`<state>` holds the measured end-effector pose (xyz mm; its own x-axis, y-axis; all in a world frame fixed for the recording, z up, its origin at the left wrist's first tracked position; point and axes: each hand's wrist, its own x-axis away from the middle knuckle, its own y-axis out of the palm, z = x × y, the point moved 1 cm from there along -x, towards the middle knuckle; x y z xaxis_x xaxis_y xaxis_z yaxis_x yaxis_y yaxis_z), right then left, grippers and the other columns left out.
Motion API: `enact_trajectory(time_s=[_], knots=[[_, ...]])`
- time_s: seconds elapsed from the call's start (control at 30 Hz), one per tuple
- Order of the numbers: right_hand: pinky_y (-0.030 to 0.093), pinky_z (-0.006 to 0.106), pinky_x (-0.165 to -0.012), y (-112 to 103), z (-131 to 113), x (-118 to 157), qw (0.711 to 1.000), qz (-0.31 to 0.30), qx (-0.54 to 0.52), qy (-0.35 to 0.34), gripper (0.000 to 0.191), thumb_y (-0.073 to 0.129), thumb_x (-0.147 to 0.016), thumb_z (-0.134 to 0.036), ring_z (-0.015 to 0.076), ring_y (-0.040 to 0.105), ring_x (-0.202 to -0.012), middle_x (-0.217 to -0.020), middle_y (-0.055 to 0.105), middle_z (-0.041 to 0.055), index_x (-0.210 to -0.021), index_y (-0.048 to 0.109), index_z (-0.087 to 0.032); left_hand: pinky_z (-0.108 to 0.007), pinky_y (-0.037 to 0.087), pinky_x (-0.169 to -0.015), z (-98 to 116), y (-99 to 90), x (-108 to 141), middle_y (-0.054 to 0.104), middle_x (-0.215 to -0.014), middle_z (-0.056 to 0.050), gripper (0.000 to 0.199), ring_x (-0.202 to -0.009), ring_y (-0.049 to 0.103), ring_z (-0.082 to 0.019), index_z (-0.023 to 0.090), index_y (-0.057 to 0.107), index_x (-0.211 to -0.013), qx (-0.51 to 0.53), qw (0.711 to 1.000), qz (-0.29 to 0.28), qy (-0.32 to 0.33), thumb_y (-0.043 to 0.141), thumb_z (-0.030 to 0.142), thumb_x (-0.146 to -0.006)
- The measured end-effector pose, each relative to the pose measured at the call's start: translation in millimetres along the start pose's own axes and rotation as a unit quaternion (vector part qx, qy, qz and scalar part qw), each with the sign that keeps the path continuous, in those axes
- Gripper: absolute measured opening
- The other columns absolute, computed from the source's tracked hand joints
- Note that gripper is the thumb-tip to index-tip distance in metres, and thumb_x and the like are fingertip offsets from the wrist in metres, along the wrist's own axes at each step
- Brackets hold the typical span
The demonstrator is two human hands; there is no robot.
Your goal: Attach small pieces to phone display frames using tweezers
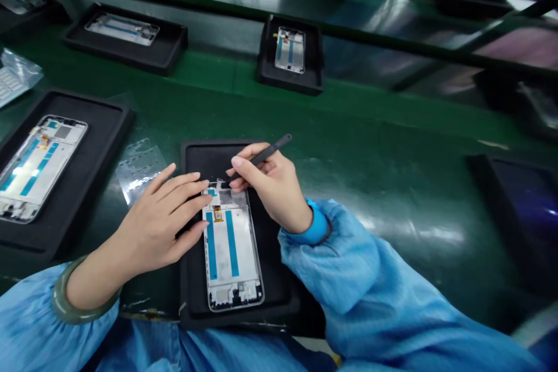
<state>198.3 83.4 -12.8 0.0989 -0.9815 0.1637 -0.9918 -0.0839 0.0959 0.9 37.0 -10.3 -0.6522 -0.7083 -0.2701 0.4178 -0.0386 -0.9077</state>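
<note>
Head-worn view, looking down on a green table (375, 128) at a work station. A smartphone front frame (231, 256) lies face-down-looking, with its inner side up, in a black tray (279, 296), long axis pointing away from the wearer. Two blue adhesive strips (232, 242) run along the frame's inner plate, and a small gold-coloured part (218, 214) sits near its far end.

Left hand (161, 221): loose, open grip, holding nothing. Fingers (187, 186) extended and slightly spread, the lowest ones reaching the far end of the frame. A green jade bangle (65, 296) sits on the wrist.

Right hand (270, 186): closed, pen-style grip on a black spudger (270, 152). Its working tip is hidden behind the fingers, just above the frame's far end and close to the left fingertips. Blue sleeves (340, 279) cover both arms.

Around the station: to the left, a second frame (39, 168) lies in its own black tray (74, 186). A clear plastic sheet (139, 168) lies between that tray and the left hand, and a clear bagged item (15, 75) sits at the far left. Two more trayed frames (124, 29) (290, 52) stand farther along. A dark tray (514, 209) sits at right.
</note>
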Motion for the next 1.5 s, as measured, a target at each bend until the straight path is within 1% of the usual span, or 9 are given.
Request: enact_trajectory(time_s=[0.1, 0.2, 0.33, 0.53, 0.7, 0.8, 1.17, 1.5], knots=[[0.054, 0.017, -0.047, -0.8, 3.6, -0.8, 1.0, -0.019, 0.013, 0.016, 0.024, 0.07, -0.074, -0.032, 0.0081, 0.063, -0.049, -0.064, 0.063, -0.0044, -0.084, 0.053, -0.019, -0.051, 0.027, -0.11, -1.2, 6.0, -1.0, 0.054, -0.129, -0.01, 0.032, -0.127, 0.042, -0.026, 0.018, 0.056, -0.114, -0.01, 0.999, -0.036, -0.009, 0.055, 0.027, -0.083], [0.054, 0.018, -0.048, -2.6, 4.9, 0.4, 0.999, -0.019, 0.027, 0.013, 0.023, 0.068, -0.075, -0.032, 0.009, 0.064, -0.05, -0.065, 0.061, -0.0051, -0.086, 0.052, -0.02, -0.05, 0.029, -0.109, -4.0, 8.8, -1.9, 0.054, -0.13, -0.008, 0.032, -0.127, 0.043, -0.026, 0.02, 0.056, -0.113, -0.005, 0.999, -0.047, -0.015, 0.056, 0.029, -0.082], [0.055, 0.02, -0.051, -6.3, 5.1, -0.2, 0.998, -0.026, 0.048, 0.008, 0.02, 0.066, -0.077, -0.034, 0.0104, 0.065, -0.053, -0.064, 0.06, -0.0049, -0.086, 0.054, -0.02, -0.05, 0.032, -0.107, -6.6, 10.4, -4.3, 0.057, -0.127, -0.007, 0.032, -0.124, 0.047, -0.026, 0.021, 0.057, -0.112, 0.004, 0.999, -0.04, -0.015, 0.059, 0.027, -0.081], [0.054, 0.021, -0.053, -9.4, 5.0, -1.7, 0.997, -0.037, 0.062, -0.001, 0.018, 0.064, -0.078, -0.036, 0.0111, 0.066, -0.056, -0.068, 0.061, -0.0037, -0.083, 0.055, -0.021, -0.047, 0.038, -0.104, -5.7, 13.0, -8.1, 0.059, -0.124, -0.006, 0.033, -0.12, 0.051, -0.025, 0.021, 0.058, -0.111, 0.018, 0.999, -0.022, -0.027, 0.061, 0.018, -0.078], [0.053, 0.022, -0.052, -9.7, 5.9, -1.7, 0.996, -0.033, 0.078, -0.006, 0.017, 0.063, -0.079, -0.036, 0.0103, 0.064, -0.055, -0.071, 0.062, -0.0033, -0.082, 0.056, -0.021, -0.048, 0.038, -0.104, -1.2, 14.1, -10.3, 0.061, -0.12, -0.006, 0.025, -0.119, 0.051, -0.026, 0.021, 0.059, -0.104, 0.017, 0.999, -0.011, -0.05, 0.063, 0.023, -0.079], [0.052, 0.022, -0.053, -9.8, 6.4, -2.1, 0.996, -0.037, 0.086, -0.006, 0.018, 0.064, -0.078, -0.037, 0.0103, 0.064, -0.056, -0.071, 0.062, -0.0032, -0.082, 0.057, -0.021, -0.047, 0.038, -0.104, 0.9, 15.1, -10.1, 0.061, -0.119, -0.006, 0.023, -0.12, 0.051, -0.025, 0.019, 0.059, -0.101, 0.015, 0.998, -0.006, -0.053, 0.064, 0.024, -0.079], [0.052, 0.023, -0.057, -10.3, 8.3, -2.0, 0.994, -0.037, 0.102, -0.014, 0.017, 0.063, -0.079, -0.037, 0.0095, 0.062, -0.055, -0.072, 0.062, -0.0032, -0.084, 0.057, -0.022, -0.047, 0.042, -0.101, 3.2, 15.7, -11.8, 0.062, -0.116, -0.006, 0.023, -0.119, 0.051, -0.026, 0.02, 0.058, -0.102, 0.026, 0.997, -0.008, -0.066, 0.063, 0.024, -0.08], [0.051, 0.023, -0.057, -10.7, 9.6, -1.7, 0.993, -0.037, 0.113, -0.022, 0.015, 0.061, -0.08, -0.036, 0.0098, 0.063, -0.056, -0.075, 0.063, -0.0028, -0.085, 0.056, -0.022, -0.046, 0.042, -0.101, 3.2, 16.8, -11.5, 0.061, -0.115, -0.007, 0.023, -0.12, 0.05, -0.025, 0.019, 0.058, -0.101, 0.02, 0.998, -0.011, -0.063, 0.064, 0.024, -0.08]])
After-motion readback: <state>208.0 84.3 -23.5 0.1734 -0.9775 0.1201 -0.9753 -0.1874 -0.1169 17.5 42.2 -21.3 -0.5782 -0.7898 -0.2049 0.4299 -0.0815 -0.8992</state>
